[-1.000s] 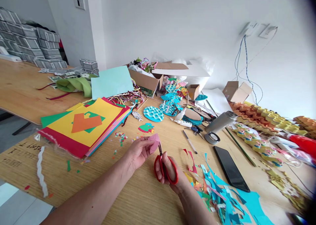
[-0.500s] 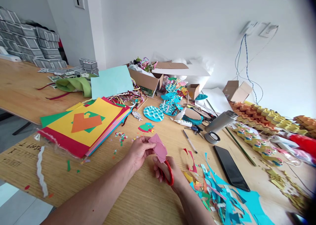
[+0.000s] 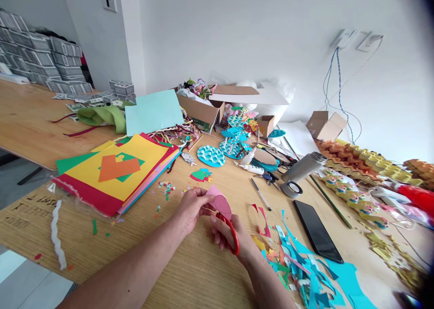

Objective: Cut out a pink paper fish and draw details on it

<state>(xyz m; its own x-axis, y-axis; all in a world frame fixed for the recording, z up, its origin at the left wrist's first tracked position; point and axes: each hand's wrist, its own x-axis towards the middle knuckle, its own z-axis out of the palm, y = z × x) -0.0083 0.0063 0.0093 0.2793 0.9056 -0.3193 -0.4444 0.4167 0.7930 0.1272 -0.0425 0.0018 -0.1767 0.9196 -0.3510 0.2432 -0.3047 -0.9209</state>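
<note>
Between thumb and fingers, my left hand (image 3: 194,209) pinches a small piece of pink paper (image 3: 222,205). A rounded outline shows on the paper, darker than its pale pink corner. My right hand (image 3: 233,236) grips red-handled scissors (image 3: 233,237), their blades up against the paper's lower edge and mostly hidden by it. Just beyond my hands, a green and red paper fish cutout (image 3: 201,175) lies on the wooden table (image 3: 200,277).
Coloured paper sheets (image 3: 115,196) are stacked at left. Blue paper scraps (image 3: 312,273), a black phone (image 3: 318,231), a pen (image 3: 261,194) and a steel flask (image 3: 304,166) lie right. Blue corrugated discs (image 3: 210,156), glue bottles (image 3: 251,169) and a cardboard box (image 3: 196,110) stand farther back.
The pink paper has turned in my left hand, so its rounded part now faces up and right. The scissors have shifted slightly along its lower edge.
</note>
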